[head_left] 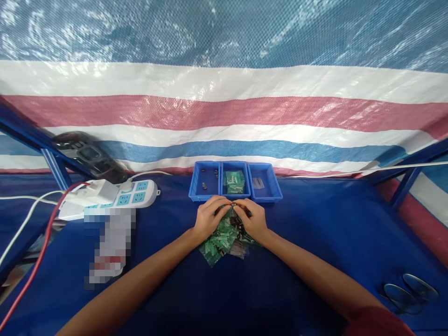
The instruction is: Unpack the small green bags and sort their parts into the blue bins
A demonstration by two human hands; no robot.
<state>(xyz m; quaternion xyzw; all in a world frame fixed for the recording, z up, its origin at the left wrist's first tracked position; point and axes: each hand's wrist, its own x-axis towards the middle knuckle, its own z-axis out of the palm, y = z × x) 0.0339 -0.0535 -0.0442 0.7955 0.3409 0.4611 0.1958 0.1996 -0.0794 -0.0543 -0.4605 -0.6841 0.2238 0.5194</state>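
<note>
My left hand point(212, 216) and my right hand point(252, 218) meet fingertip to fingertip in front of the bins. Both pinch a small dark piece point(233, 204), too small to name. Below them lies a pile of small green and clear plastic packets point(220, 240), with dark bits among it partly hidden by my right hand. Just beyond my fingers stand three blue bins side by side. The left bin point(193, 186) holds several small dark metal-looking parts, the middle bin point(247, 179) green packets, and the right bin point(275, 189) a clear packet.
A white power strip point(143, 193) with plugs and cables lies at the left, a red cable point(49, 233) running beside it. Behind it leans a dark device point(91, 156). Glasses point(408, 291) rest at the lower right of the blue table point(325, 224). A striped sheet point(224, 112) hangs behind.
</note>
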